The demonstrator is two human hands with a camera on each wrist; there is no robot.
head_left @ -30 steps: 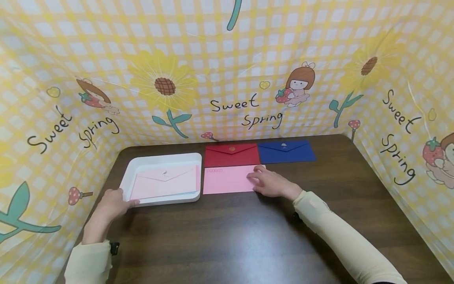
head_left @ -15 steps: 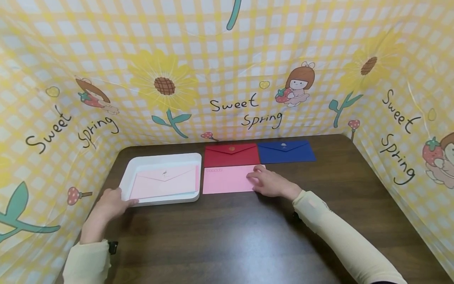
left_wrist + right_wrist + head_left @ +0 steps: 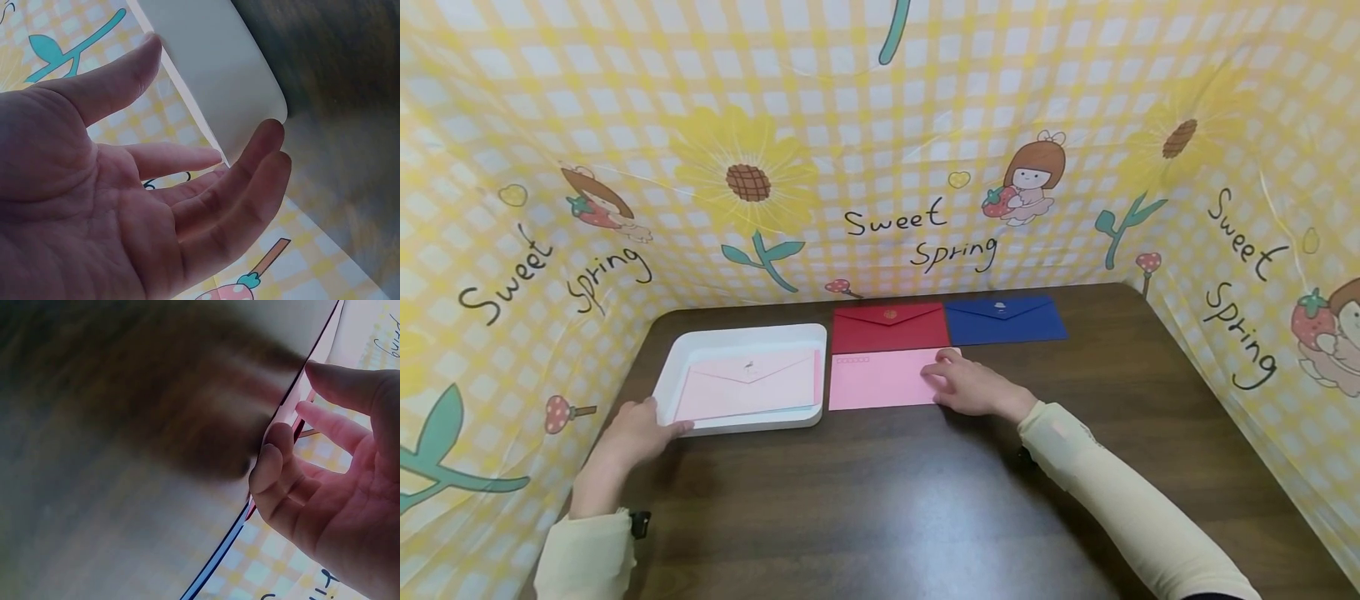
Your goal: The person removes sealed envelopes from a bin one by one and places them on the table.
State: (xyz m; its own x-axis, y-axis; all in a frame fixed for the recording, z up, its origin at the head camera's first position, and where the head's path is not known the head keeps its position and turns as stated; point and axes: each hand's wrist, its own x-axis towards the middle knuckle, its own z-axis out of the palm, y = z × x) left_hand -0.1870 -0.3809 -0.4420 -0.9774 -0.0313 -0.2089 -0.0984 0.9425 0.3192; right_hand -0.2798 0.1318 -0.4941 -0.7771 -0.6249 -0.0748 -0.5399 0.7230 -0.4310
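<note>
At the left of the table is a white tray, whose front left corner my left hand holds. In the left wrist view the thumb and fingers reach round that corner. Inside the tray lies a pale pink envelope, flap side up, with pink and light blue edges showing under it. My right hand rests at the right end of a pink envelope that lies flat beside the tray. Its fingertips touch the paper, spread and bent, and the right wrist view sees them at its edge.
Behind the pink envelope lie a red envelope and, to its right, a blue envelope, both flat. Yellow checked cloth walls in the back and both sides of the brown wooden table.
</note>
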